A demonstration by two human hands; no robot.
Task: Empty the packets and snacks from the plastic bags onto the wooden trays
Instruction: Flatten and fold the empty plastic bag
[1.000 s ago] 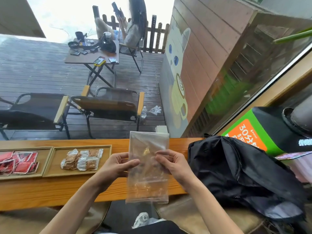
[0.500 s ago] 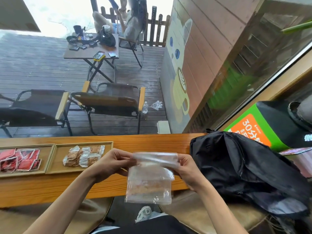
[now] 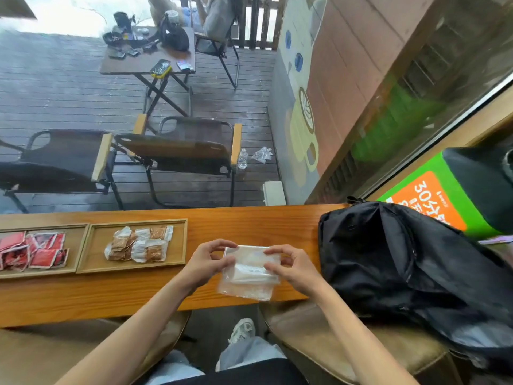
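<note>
Bag (image 3: 248, 276), upright a second ago, is now folded small, pinched by left hand (image 3: 204, 263) and right hand (image 3: 295, 269) above the counter's (image 3: 249, 223) near edge, so it seems empty.

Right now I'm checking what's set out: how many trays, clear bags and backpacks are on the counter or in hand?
Trays: 2, one of red packets and one of brown snacks
Clear bags: 1, held folded by the left hand and right hand
Backpacks: 1
Total: 4
</note>
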